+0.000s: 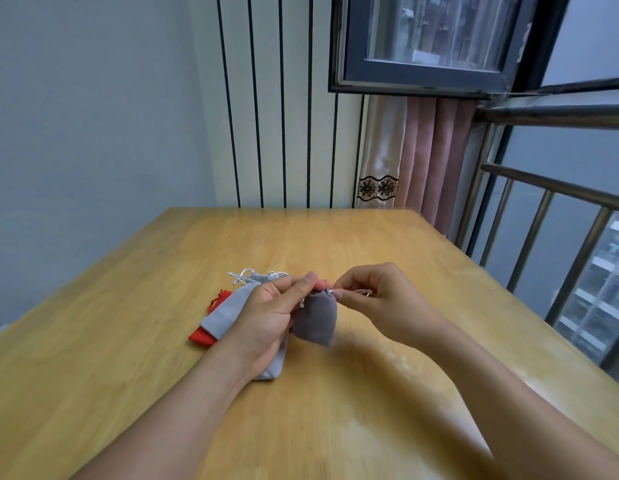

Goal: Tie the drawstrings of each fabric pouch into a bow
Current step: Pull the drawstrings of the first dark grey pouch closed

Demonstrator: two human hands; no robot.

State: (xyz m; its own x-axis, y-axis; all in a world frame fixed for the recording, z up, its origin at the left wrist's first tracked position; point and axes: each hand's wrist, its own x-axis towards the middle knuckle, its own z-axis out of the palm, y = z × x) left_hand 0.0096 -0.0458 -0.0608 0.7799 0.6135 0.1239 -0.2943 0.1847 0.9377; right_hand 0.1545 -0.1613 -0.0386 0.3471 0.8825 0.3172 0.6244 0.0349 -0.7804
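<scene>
A dark grey fabric pouch point(316, 318) hangs just above the wooden table point(336, 244), its mouth gathered. My left hand point(273, 313) pinches the pouch's top at the left side. My right hand point(377, 292) pinches a pale drawstring point(361, 292) at the right of the mouth, drawn out sideways. On the table beneath my left hand lies a light grey pouch point(228, 311) with white drawstrings point(244, 276) at its far end. A red pouch point(202, 336) lies partly under the light grey one.
The table's far edge meets a white wall with black vertical stripes. A pink curtain point(429, 150) and a window stand at the back right. A metal railing point(543, 209) runs along the table's right side.
</scene>
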